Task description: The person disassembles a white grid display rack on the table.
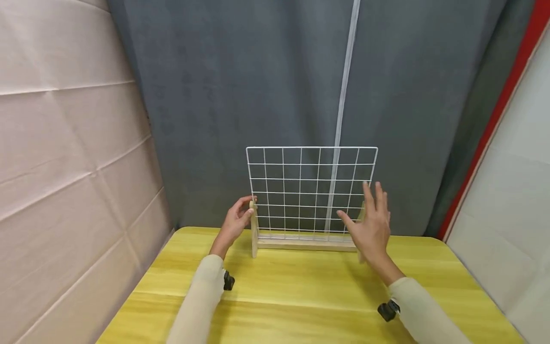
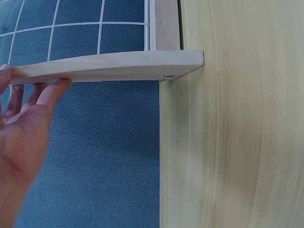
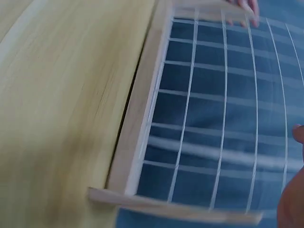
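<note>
No writing or label shows anywhere in these views. Behind the yellow wooden table [image 1: 301, 291] hangs a dark grey fabric backdrop [image 1: 258, 95] with a pale vertical seam; a creased beige sheet [image 1: 64, 167] closes the left side, and a white panel with a red edge [image 1: 507, 181] closes the right. Nothing stands between the hands and the rack.

At the far edge of the table, near its middle, stands a white wire grid panel set upright in a pale wooden base [image 1: 311, 191], with a flat wooden upright at each end. The wire squares are even and the backdrop shows through them.

On the left, the left hand [image 1: 236, 222] touches the tip of the left wooden upright [image 2: 104, 66] with nearly straight fingers [image 2: 52, 92]; the thumb seems to rest on its other face, though the wrist view cuts it off. On the right, the right hand [image 1: 371, 224] is spread flat, fingers straight, just beside the right end of the grid; whether it touches cannot be told.
</note>
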